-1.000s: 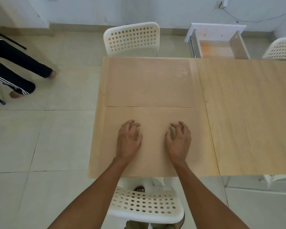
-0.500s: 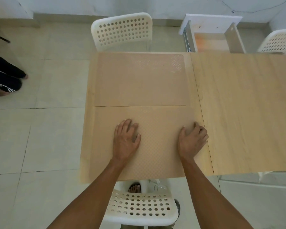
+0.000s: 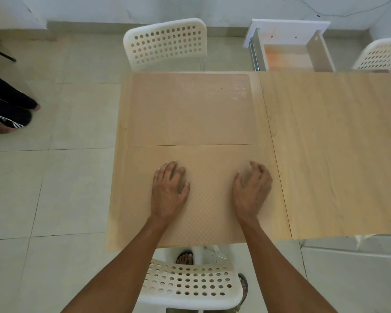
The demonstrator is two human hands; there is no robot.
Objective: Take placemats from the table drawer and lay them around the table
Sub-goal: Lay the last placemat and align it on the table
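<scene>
Two tan textured placemats lie flat on the light wooden table point(image 3: 330, 154), one behind the other. The near placemat point(image 3: 210, 213) reaches the table's front edge. The far placemat point(image 3: 190, 114) touches it along a seam and reaches the far edge. My left hand point(image 3: 169, 190) rests palm down on the near placemat, fingers spread. My right hand point(image 3: 252, 188) rests on the same mat near its right edge, fingers bent, holding nothing. The white table drawer point(image 3: 289, 48) stands pulled out at the far side, with an orange-tinted sheet inside.
White perforated chairs stand at the far side point(image 3: 165, 44), at the far right point(image 3: 382, 55) and right below me point(image 3: 190, 285). A person's legs point(image 3: 7, 109) in dark striped trousers stand on the tiled floor at the left.
My right hand slid out to the near placemat's right edge, then came back a little inward. My left hand stayed pressed on the mat. The view shifted slightly.
</scene>
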